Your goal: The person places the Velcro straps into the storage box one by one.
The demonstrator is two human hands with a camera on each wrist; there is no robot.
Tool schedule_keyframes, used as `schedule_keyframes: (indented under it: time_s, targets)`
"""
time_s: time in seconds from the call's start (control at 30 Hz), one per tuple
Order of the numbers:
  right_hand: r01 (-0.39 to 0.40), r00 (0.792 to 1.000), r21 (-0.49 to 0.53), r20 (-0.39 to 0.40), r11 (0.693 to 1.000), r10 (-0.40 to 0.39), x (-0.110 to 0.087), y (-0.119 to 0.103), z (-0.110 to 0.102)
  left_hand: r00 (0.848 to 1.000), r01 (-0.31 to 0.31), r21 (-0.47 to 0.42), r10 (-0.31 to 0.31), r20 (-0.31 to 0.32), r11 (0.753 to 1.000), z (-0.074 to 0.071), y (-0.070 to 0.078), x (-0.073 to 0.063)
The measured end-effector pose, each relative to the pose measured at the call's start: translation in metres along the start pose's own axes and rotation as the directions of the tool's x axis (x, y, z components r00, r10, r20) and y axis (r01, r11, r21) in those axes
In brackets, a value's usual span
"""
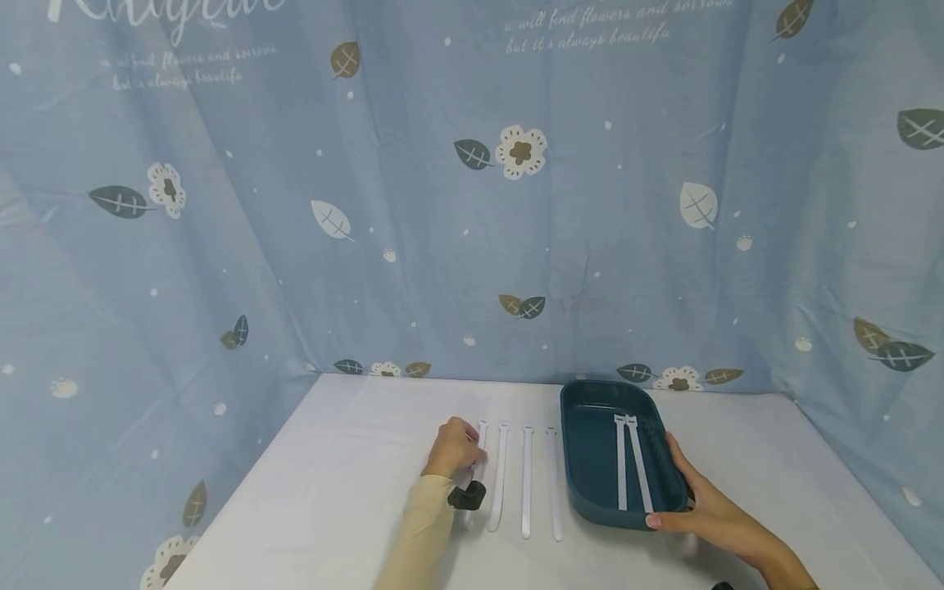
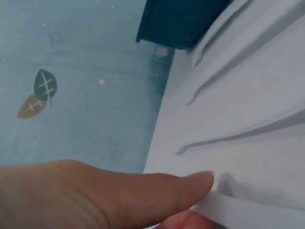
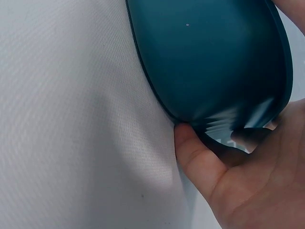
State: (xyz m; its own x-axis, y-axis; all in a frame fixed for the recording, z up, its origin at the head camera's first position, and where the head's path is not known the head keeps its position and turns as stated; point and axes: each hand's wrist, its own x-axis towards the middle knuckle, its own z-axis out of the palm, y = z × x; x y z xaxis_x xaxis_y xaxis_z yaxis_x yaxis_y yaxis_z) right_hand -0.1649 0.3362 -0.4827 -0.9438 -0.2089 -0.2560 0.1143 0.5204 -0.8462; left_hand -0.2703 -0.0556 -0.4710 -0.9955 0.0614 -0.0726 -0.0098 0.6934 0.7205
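Observation:
My left hand [image 1: 451, 449] pinches a white cable strap [image 2: 252, 213] between thumb and fingers, at the left end of a row on the table. Beside it lie three more white straps [image 1: 527, 483], roughly parallel, their wider heads pointing away from me. A dark teal tray [image 1: 590, 498] stands to their right, with two white straps [image 1: 621, 467] lying inside it, their heads close together. My right hand [image 1: 711, 512] grips the tray's near right corner, thumb [image 3: 195, 155] at the near rim and fingers along the right side.
The white-covered table [image 1: 332, 492] stretches to both sides of the straps and tray. A blue curtain [image 1: 413, 205] with leaf and flower prints hangs behind and on both sides. A small black device [image 1: 468, 496] sits at the left wrist.

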Motion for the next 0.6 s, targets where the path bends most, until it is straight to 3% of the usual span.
schedule_keyframes:
  time_s: [0.4, 0.6]
  targets:
    - [0.007, 1.000, 0.014, 0.002, 1.000, -0.007, -0.0007, -0.0011, -0.0001, 0.990, 0.014, -0.040, -0.008, 0.139, 0.999, -0.0064, 0.0039, -0.0026]
    - [0.005, 1.000, 0.015, 0.005, 1.000, -0.005, -0.0011, -0.0034, 0.0003, 0.989, -0.005, -0.046, 0.012, 0.150, 0.999, -0.0012, 0.0069, -0.0052]
